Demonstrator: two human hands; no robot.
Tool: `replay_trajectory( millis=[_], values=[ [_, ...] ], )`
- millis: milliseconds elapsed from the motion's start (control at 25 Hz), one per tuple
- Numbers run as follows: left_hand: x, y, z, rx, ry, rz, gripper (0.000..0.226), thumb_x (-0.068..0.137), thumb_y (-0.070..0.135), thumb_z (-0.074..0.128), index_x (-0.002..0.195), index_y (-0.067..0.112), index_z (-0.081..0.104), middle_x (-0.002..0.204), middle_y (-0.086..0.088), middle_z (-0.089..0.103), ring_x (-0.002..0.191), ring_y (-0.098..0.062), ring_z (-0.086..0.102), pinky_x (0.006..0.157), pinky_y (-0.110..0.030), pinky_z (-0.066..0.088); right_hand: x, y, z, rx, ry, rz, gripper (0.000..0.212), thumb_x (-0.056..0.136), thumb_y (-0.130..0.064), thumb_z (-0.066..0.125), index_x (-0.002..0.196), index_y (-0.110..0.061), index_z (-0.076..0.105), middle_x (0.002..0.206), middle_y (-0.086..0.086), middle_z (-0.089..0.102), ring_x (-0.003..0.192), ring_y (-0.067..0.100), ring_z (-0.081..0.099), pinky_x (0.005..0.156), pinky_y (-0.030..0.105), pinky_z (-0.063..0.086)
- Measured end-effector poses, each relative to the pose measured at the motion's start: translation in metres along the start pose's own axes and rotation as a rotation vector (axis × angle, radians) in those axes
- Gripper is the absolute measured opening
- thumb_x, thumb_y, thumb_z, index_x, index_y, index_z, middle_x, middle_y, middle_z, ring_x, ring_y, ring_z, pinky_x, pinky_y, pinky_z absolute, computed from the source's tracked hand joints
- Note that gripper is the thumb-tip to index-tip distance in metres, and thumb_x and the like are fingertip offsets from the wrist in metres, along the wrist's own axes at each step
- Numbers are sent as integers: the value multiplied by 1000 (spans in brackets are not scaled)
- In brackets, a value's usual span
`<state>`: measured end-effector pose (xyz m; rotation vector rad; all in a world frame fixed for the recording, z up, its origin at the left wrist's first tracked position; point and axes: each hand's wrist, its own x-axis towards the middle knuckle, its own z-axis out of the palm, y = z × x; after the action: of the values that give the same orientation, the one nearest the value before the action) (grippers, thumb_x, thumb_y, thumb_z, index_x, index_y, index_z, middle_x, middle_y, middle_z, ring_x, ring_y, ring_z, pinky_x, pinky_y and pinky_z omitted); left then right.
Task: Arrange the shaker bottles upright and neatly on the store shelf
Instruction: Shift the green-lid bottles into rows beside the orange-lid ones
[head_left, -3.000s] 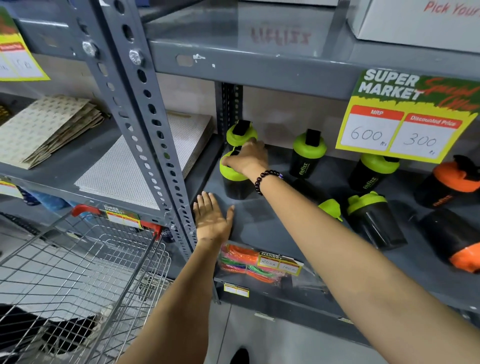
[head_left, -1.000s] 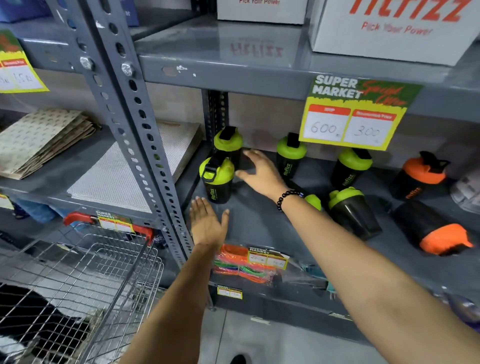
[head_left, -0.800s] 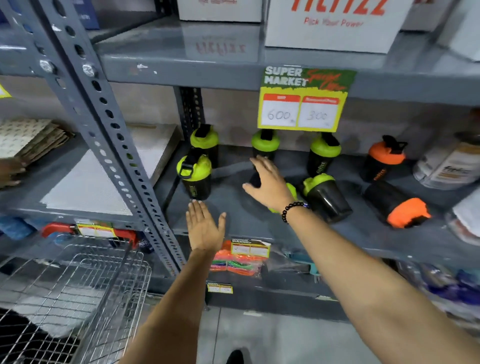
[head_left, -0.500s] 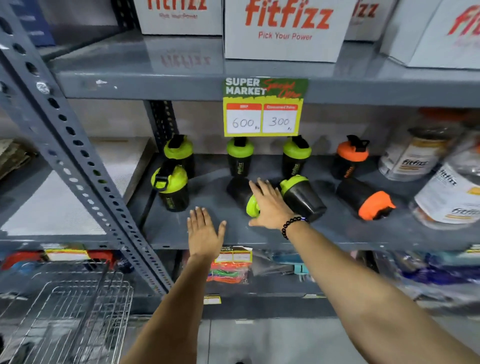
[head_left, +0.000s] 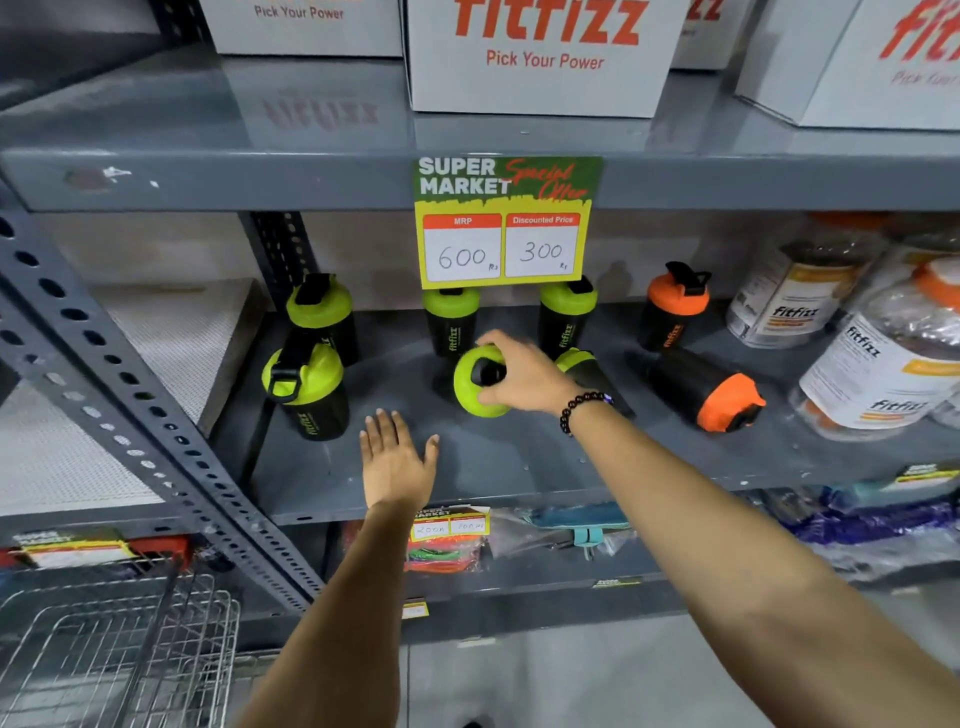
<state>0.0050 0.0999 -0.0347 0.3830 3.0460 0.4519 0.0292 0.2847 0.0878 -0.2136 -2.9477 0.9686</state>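
Black shaker bottles with green or orange lids sit on the grey shelf (head_left: 519, 467). Two green-lidded ones stand upright at the left (head_left: 306, 389) (head_left: 322, 312). Two more stand at the back (head_left: 451, 319) (head_left: 566, 317), beside an upright orange-lidded one (head_left: 675, 312). My right hand (head_left: 524, 374) grips a tipped green-lidded bottle (head_left: 470, 382), its lid facing me. Another green-lidded bottle (head_left: 584, 366) lies partly hidden behind my wrist. An orange-lidded bottle (head_left: 706, 392) lies on its side. My left hand (head_left: 397, 460) rests flat and open on the shelf front.
A yellow price tag (head_left: 503, 228) hangs from the upper shelf, which carries white Fitfizz boxes (head_left: 540, 52). Large Fitfizz jars (head_left: 878, 364) crowd the right end. A slanted grey upright (head_left: 130, 415) stands left, a wire cart (head_left: 114, 649) below it. Packets (head_left: 447, 540) hang under the shelf edge.
My right hand left the upright bottle at the left, moved right, and closed on the lying green-lidded bottle, lifting its lid end. The view shifted right. My left hand stayed flat.
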Motion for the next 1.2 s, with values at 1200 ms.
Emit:
replay_trajectory(
  millis=[1200],
  values=[
    [-4,1,-5,-4,24,4,72,98,50,24,150,3,9,160,-18,8,149,-31,1,123,-40,0,49,-31,-11,-5,-69,328,51,54,-67,66,71,-20,60,80,3,67,70,22,67,61,33,60]
  ],
)
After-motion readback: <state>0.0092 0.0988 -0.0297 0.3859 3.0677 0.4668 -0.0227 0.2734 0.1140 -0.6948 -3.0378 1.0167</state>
